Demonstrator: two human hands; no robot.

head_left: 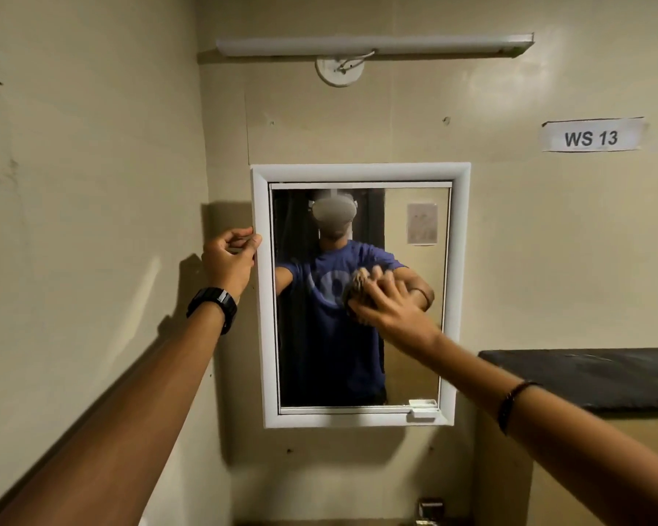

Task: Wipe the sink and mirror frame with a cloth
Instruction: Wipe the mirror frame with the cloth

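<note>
My left hand [230, 256] pinches the mirror frame [358, 172] steady while my right hand [388, 307] presses a bunched cloth [358, 284] flat-fingered against the glass [411, 336].

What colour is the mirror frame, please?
The mirror frame is white, plain with no pattern, shown in the head view.

A mirror frame [359, 172] of smooth white plastic with a slight sheen surrounds glossy reflective glass [411, 336]. The wall [92, 146] is matt beige paint, scuffed and stained. At two o'clock hangs a white paper label [591, 135]. At four o'clock sits a dark, matt, rough-looking ledge [601, 377]. A matt black watch [213, 303] looks plastic.
</note>
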